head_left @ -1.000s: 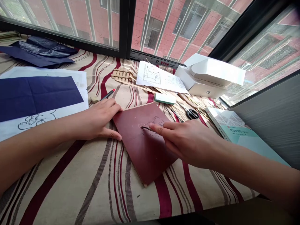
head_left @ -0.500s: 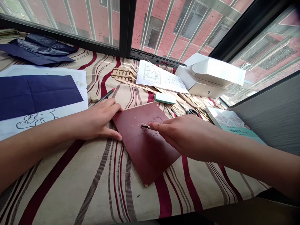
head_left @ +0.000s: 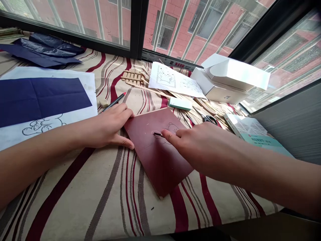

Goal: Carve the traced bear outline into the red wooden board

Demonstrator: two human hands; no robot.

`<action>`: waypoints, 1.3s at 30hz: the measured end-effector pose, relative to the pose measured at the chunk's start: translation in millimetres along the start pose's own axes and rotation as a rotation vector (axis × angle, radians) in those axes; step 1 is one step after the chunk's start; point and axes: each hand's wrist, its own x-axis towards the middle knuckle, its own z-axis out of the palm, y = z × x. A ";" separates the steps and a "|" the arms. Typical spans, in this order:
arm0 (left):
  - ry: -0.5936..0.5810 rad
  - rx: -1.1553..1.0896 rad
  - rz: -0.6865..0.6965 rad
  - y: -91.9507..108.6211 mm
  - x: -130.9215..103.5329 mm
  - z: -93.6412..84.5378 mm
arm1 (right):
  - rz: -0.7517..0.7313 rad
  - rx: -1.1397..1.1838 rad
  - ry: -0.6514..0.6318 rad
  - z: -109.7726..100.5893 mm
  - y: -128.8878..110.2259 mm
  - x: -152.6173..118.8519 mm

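A dark red board (head_left: 160,167) lies aslant on the striped cloth, with a fine cartoon-like outline drawn on its face and pale marks along part of it. My right hand (head_left: 185,140) is closed around a thin carving tool (head_left: 157,134), whose dark tip touches the board at the outline. The tool's handle is mostly hidden in the fingers. At the board's left edge rests my left hand (head_left: 114,127), thumb and fingers apart, touching the corner and side. Beyond it lies a dark pen (head_left: 114,102) with a red end, beside a small beige eraser-like lump (head_left: 103,103).
Dark blue sheets (head_left: 45,97) cover a white drawing at left. Behind the board are a pale green block (head_left: 180,103), thin wooden strips, printed drawings (head_left: 175,80) and scissors (head_left: 210,119). A white box (head_left: 223,90) and a book (head_left: 258,134) stand at right, near the window.
The view has shifted slightly, moving everything a little to the right. The tool tip stays on nearly the same part of the outline. My left hand keeps its place at the board's edge.
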 end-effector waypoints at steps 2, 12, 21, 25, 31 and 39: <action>0.016 0.002 0.019 -3.2 0.0 2.8 | 0.057 0.073 -0.067 -6.1 -4.7 2.0; 0.018 -0.008 0.009 -2.0 3.2 -0.5 | -0.099 -0.201 0.000 -3.1 -12.4 -1.6; 0.031 -0.015 0.018 -5.3 2.7 -0.8 | 0.134 0.194 -0.066 -12.9 -12.7 3.2; 0.031 -0.016 0.000 -3.7 3.7 -1.3 | -0.037 -0.018 0.037 -9.5 -4.7 3.3; -0.015 0.008 -0.018 -0.7 3.3 -2.8 | -0.169 -0.280 -0.068 -7.2 -9.4 0.6; -0.038 0.007 -0.049 2.8 3.6 -4.0 | 0.150 0.085 -0.033 -8.4 -23.0 1.1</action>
